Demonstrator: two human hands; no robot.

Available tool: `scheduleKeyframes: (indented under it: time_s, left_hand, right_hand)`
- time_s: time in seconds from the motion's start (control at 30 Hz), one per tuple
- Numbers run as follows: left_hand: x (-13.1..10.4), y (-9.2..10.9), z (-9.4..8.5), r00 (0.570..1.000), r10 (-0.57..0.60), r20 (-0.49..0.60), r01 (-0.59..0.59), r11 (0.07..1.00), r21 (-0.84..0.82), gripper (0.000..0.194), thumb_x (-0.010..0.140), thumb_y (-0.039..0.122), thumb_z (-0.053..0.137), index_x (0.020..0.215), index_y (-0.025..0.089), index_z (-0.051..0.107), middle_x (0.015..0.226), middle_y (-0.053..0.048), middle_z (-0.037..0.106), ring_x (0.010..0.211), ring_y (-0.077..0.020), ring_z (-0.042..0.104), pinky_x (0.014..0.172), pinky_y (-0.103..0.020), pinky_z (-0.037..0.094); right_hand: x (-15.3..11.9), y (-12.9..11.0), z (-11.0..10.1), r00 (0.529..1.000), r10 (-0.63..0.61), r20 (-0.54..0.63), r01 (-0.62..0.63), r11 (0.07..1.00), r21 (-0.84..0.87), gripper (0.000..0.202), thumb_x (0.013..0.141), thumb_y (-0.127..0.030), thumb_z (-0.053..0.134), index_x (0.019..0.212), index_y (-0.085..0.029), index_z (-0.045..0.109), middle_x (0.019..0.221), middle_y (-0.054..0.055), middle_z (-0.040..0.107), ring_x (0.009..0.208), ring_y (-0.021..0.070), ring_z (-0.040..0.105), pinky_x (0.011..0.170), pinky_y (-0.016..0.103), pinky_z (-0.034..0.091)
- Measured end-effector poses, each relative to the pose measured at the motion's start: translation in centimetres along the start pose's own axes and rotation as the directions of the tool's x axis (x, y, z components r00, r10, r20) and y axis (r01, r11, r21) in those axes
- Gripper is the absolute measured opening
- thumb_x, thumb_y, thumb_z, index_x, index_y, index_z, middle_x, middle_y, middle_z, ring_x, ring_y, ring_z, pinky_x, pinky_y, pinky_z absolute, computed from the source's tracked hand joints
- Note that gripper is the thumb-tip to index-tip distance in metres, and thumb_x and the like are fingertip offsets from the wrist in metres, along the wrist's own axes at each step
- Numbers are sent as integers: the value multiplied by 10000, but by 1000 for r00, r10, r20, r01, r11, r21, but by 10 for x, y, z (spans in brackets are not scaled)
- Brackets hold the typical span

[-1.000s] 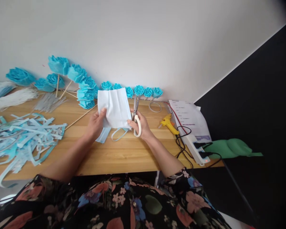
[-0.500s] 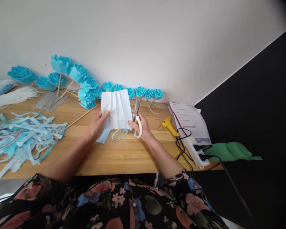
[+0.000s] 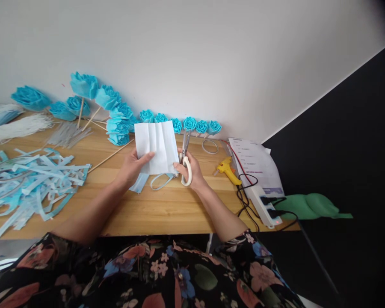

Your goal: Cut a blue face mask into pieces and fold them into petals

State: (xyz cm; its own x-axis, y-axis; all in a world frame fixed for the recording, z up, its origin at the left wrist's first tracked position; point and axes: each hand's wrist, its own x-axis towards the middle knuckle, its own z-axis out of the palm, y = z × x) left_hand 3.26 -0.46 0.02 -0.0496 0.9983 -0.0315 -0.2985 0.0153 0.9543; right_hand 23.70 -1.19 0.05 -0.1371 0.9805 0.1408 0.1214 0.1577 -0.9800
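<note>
A pleated pale blue-white sheet is held up above the table between both hands. My left hand grips its left side, the thumb lying across the front and the fingers hidden behind. White-handled scissors rest in my right hand, blades pointing away from me, and the thumb of that hand also pinches the sheet's lower right edge. Below the sheet, a blue strip and a blue loop lie on the wooden table.
Cut strips are heaped at left. Blue flowers on sticks stand along the wall. A yellow glue gun, a power strip, printed paper and a green object are at right.
My left thumb has moved right, further across the front of the sheet. The sheet's left edge has shifted slightly left. My right hand keeps its hold on the scissors.
</note>
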Motion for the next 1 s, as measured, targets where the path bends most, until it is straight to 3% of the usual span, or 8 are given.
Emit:
scheduleKeyframes:
  time_s: [0.13,0.3,0.47,0.67,1.0]
  left_hand:
    - [-1,3,2,997,-71,-21,68,990,-124,528,651,544,806,990,151,711,907,-90,771,967,-323,719,779,-377,610]
    - [-3,9,4,989,-145,-20,140,978,-156,462,606,478,825,905,142,719,818,-76,770,922,-335,731,763,-388,624]
    - [-7,10,6,979,-203,28,205,970,-130,501,602,428,830,965,101,717,880,-117,777,879,-339,738,765,-406,631]
    - [-6,-1,0,974,-180,138,191,979,-69,490,676,446,832,1018,110,730,982,-127,777,905,-318,739,801,-383,621]
    - [-2,-5,-1,993,-112,28,111,993,50,571,640,571,820,961,104,747,902,-131,776,862,-334,735,726,-389,617]
  right_hand:
    - [0,-1,0,1000,5,5,-5,1000,22,528,713,-328,704,1209,-209,568,725,-55,475,582,92,423,558,241,401]
    - [0,-1,1,1000,23,-2,-23,999,47,534,714,-312,706,1215,-197,561,731,-54,482,584,91,438,558,238,411]
    - [0,2,1,1000,20,8,-20,998,52,535,724,-308,695,1232,-198,570,710,-56,493,568,93,449,543,235,420]
    - [-2,1,0,998,8,60,-11,999,46,509,732,-288,690,1222,-191,590,737,-42,534,583,95,469,554,233,427]
    - [-1,2,1,999,26,46,-28,999,40,551,712,-329,719,1228,-198,577,734,-44,519,571,93,425,541,239,402]
